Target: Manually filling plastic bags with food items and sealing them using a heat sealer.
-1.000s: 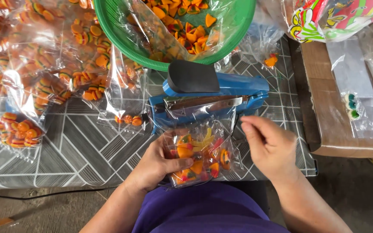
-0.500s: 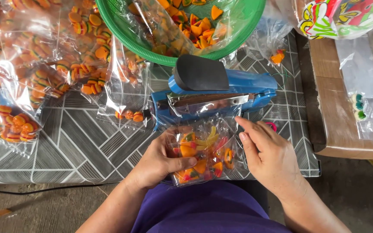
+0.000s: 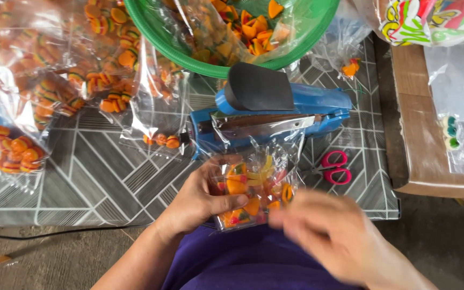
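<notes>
1. The left hand (image 3: pixel 202 200) grips a clear bag of candies (image 3: pixel 253 190), thumb across the front and fingers behind, at the near edge of the table (image 3: pixel 98 182).
2. The bag's open top lies across the sealing bar of the blue heat sealer (image 3: pixel 275 115), which sits just beyond the bag with its black press handle (image 3: pixel 259 87) raised.
3. The right hand (image 3: pixel 331 236) is blurred, near and right of the bag and off it; it holds nothing I can make out, and how far its fingers are spread cannot be told.
4. To seal well, in my judgement: keep the bag mouth flat and unwrinkled on the bar, keep the candies low in the bag and clear of the seam, and hold the bag steady with the left hand while the handle is pressed.
5. The film near the bar looks creased, so smoothing it first seems wise.
6. Pink-handled scissors (image 3: pixel 333 167) lie on the table right of the bag, apart from both hands.
7. A green basket (image 3: pixel 159 43) lined with plastic holds loose orange candies at the far side, just behind the sealer.
8. Filled candy bags (image 3: pixel 12 153) crowd the left of the table; one nearly empty bag (image 3: pixel 159 140) lies just left of the sealer and could snag its end.
9. A cardboard box (image 3: pixel 430 161) stands to the right.
</notes>
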